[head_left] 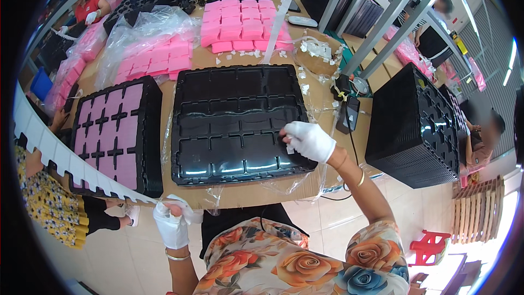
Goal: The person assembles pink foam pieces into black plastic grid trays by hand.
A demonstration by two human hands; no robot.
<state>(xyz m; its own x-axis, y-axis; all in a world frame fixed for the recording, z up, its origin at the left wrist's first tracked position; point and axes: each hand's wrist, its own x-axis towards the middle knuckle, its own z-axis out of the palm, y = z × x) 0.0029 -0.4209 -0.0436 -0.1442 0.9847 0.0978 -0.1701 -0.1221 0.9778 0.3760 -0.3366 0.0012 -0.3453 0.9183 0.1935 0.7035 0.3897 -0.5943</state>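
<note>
My left hand (172, 222), in a white glove with bare fingertips, is closed on the end of a long white notched strip (71, 163). The strip curves up along the left side of the picture. My right hand (309, 141), gloved the same way, has its fingers pinched together at the right part of a shiny black plastic tray (218, 106). A small white piece (290, 149) shows just below those fingertips; whether they grip it is unclear. The tray lies in front of me, divided into shallow rectangular compartments.
A black tray stack with pink foam (128, 155) stands left; a tall black tray stack (404, 131) stands right. Pink foam blocks (240, 19), clear plastic film (144, 24) and white scraps (316, 49) lie behind. Grey metal posts (382, 27) rise at right. Several people work around.
</note>
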